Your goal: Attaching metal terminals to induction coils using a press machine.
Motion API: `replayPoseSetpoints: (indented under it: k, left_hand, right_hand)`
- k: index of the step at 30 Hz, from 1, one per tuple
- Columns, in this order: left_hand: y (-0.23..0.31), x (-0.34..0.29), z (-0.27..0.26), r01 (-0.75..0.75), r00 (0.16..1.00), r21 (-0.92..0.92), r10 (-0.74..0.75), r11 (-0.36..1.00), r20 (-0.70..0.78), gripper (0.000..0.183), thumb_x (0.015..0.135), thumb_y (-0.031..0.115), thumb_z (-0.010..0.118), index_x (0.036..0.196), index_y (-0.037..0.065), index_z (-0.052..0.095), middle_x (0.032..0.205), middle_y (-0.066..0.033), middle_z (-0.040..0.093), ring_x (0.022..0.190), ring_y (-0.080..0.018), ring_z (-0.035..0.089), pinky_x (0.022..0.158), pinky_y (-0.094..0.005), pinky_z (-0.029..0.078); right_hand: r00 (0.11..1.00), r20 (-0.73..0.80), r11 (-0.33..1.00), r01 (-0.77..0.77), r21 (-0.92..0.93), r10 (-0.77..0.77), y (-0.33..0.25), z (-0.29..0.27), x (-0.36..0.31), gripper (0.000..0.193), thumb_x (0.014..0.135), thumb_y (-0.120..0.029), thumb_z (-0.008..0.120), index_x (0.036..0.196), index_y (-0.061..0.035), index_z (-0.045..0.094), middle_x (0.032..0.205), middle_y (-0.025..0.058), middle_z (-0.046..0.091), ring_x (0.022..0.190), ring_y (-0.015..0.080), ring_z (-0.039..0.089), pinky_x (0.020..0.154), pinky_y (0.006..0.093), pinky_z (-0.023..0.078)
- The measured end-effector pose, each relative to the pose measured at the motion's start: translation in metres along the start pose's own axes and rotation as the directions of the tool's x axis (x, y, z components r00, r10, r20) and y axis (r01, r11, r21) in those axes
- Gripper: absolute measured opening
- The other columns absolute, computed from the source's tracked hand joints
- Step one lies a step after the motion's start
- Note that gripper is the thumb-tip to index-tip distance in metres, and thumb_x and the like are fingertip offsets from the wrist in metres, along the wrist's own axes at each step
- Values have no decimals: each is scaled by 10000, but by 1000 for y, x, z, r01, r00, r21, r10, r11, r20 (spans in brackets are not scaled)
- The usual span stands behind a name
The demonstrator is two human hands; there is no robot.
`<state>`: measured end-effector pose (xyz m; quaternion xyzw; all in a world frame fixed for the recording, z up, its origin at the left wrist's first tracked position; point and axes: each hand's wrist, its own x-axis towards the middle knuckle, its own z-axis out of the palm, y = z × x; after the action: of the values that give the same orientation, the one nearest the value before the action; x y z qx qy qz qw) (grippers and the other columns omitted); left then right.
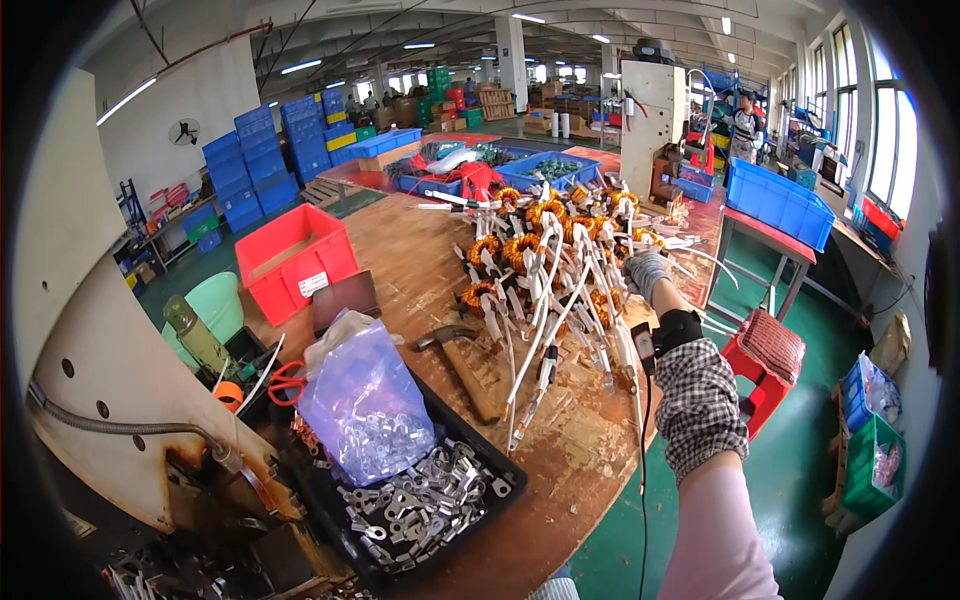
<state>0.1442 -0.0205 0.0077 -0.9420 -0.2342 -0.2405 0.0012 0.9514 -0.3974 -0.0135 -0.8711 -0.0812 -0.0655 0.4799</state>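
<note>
My right hand, in a grey glove, reaches to the right side of a heap of copper-wound ring coils. Its fingertips are lost among the coils and leads, so I cannot tell whether they grip anything. White leads trail from the coils toward the table's near edge. A checked sleeve cover and a black wrist band are on my right arm. Beside the wrist hangs a small black device with a dark cable. My left hand is out of view.
A hammer lies mid-table. Near left, a black tray holds metal cable lugs and a plastic bag of them; red scissors lie alongside. A red bin stands farther left. Blue crates and a red stool are right.
</note>
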Motion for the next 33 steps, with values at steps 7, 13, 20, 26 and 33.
replayPoseSetpoints:
  k: [7,13,20,26,33]
  left_hand:
    - [3,0,-5,-1,1000,-9,0,1000,-16,308,777,129,629,1075,84,564,1020,-147,573,850,-349,576,697,-404,482]
    - [0,-27,-30,111,993,25,-110,994,-35,307,760,125,639,1053,61,577,1025,-162,565,894,-340,564,750,-397,479]
    - [-59,-47,-43,154,988,108,-153,982,-17,257,682,154,651,918,87,575,950,-125,563,823,-306,564,703,-387,479]
    - [-133,-85,-79,361,914,307,-399,881,71,244,774,254,624,949,86,600,1031,-120,578,941,-304,558,797,-380,470]
    - [-250,-41,-141,630,752,286,-659,722,7,295,814,320,578,1025,117,610,1036,-152,579,927,-339,570,798,-404,460]
  right_hand:
    - [981,-73,939,-148,309,178,-40,-2,-104,172,826,-152,494,725,-27,553,550,76,538,397,168,500,346,294,400]
    - [985,15,985,-173,-16,173,-37,30,-123,191,822,-156,487,697,-22,545,522,121,534,405,235,534,342,379,413]
    - [918,41,822,333,462,-395,43,-1,-176,142,879,-166,473,965,-76,544,545,17,450,361,88,346,309,249,283]
    - [795,495,935,316,158,-352,-118,11,-340,226,937,-264,444,999,-64,528,456,-39,367,344,41,335,315,195,261]
    - [825,348,882,337,330,-446,-138,54,-416,251,941,-279,427,918,-50,527,481,-22,388,418,67,390,395,200,318]
